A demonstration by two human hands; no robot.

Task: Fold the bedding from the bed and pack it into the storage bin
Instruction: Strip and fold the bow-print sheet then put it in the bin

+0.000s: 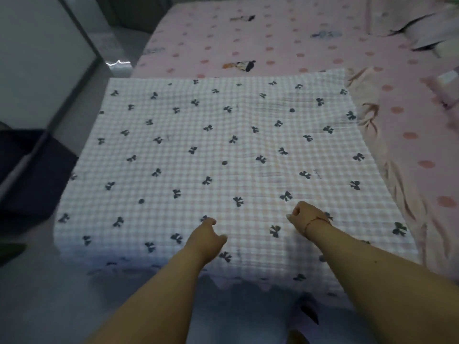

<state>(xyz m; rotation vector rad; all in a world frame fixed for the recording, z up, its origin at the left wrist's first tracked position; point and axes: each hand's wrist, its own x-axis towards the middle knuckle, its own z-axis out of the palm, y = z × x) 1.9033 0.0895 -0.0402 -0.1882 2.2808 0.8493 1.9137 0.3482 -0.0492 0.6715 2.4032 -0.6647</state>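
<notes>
Both hands (207,234) over folded blanket (223,150)

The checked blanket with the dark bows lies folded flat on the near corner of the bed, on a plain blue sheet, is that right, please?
Not quite. The checked blanket does lie folded flat there, but the head view shows the sheet beneath it is pink with darker pink dots and small cartoon figures, not plain blue.

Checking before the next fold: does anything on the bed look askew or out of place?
Nothing much. The checked blanket lies flat and square; its near edge overhangs the bed. A peach cloth peeks out unevenly along its right side.
</notes>
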